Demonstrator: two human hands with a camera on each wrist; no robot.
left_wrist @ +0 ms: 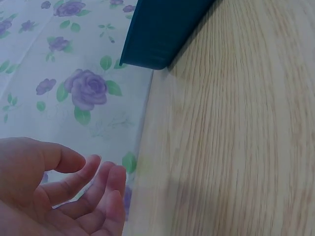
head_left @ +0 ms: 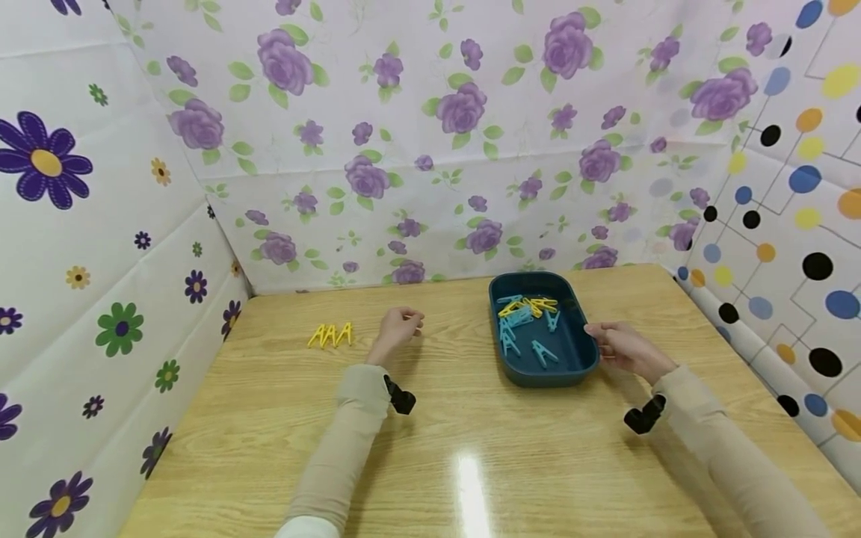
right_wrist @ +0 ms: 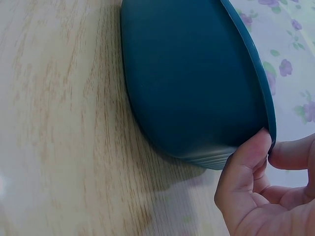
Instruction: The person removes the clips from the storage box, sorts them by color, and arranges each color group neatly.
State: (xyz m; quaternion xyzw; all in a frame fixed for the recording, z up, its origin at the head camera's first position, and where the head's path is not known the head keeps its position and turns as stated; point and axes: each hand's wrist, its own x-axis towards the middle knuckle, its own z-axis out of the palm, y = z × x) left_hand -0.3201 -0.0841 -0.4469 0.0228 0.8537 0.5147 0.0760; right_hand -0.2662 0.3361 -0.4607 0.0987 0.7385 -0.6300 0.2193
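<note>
Dark teal plastic tray: light, rigid, slippery; right hand pinches its rim; left hand loosely curled, empty

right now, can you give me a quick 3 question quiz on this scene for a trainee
1. True or false: the right hand grips the rim of the blue tray.
2. Multiple choice: where do the three yellow clothespins outside the tray lie? A) on the table, on the far side of the left hand from the tray; B) in the right hand; C) on top of the tray.
3. Fill in: the clothespins in the tray come in two colours, yellow and ____.

Key: 1 true; 2 A; 3 blue.
</note>
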